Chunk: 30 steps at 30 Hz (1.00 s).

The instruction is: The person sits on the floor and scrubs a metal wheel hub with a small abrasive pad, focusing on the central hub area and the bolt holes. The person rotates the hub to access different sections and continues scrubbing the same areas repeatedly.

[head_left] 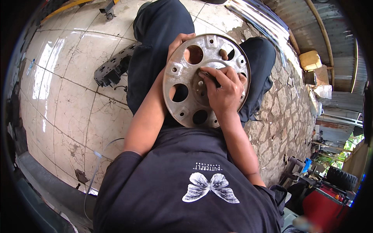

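A round grey metal plate (184, 79), like an engine flexplate with large round holes and small bolt holes, is tilted up over my lap. My left hand (179, 43) grips it from behind at its upper left rim. Skin shows through the upper left hole, and a fingertip pokes through the upper right one. In front of the plate, my right hand (225, 87) is closed, with thumb and fingertips pinched together at the darker central hub (201, 87). Whatever those fingers pinch, if anything, is hidden. Most of my left hand is behind the plate.
On the pale tiled floor (66, 93) to the left lies a dark metal part (114, 66). Stone paving (278, 112) runs along the right. Beyond it are a yellow container (310, 60), corrugated sheets and a red machine (324, 206) with a black tyre (342, 178).
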### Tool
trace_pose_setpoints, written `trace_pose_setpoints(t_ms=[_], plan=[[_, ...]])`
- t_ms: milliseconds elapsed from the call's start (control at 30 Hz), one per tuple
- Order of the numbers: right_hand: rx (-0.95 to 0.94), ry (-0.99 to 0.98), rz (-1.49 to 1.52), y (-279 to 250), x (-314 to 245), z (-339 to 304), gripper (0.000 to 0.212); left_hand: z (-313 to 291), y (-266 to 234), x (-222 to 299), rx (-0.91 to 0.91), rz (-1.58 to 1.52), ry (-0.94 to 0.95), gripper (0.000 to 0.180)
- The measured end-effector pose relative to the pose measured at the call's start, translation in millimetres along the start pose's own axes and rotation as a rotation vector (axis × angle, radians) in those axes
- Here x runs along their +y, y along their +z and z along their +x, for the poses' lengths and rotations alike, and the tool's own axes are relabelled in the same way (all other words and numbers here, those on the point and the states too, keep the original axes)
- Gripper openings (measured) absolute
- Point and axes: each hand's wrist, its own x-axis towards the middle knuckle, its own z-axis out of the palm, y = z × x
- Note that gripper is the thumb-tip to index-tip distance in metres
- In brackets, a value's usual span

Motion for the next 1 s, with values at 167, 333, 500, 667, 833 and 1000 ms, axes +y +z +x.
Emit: trace_pose_setpoints(t_ms=[167, 333, 500, 667, 833, 1000], plan=[[-0.034, 0.041, 0.043, -6, 5, -3, 0.022, 0, 5, -1, 0.157, 0.096, 0.049, 0.059], [0.021, 0.014, 0.022, 2, 3, 5, 0.024, -4, 24, 2, 0.102, 0.126, 0.037, 0.068], [0.048, -0.033, -0.009, 3, 0, 10, 0.025, -8, 22, 4, -0.016, -0.047, -0.039, 0.07], [0.026, -0.041, -0.007, 2, -1, 7, 0.027, -8, 18, 5, 0.103, 0.042, 0.018, 0.071], [0.027, -0.054, -0.022, 4, 1, 15, 0.024, -7, 20, 4, 0.156, 0.096, 0.03, 0.07], [0.006, -0.038, -0.034, 1, 0, 16, 0.023, -4, 13, 7, 0.087, 0.047, 0.008, 0.069]])
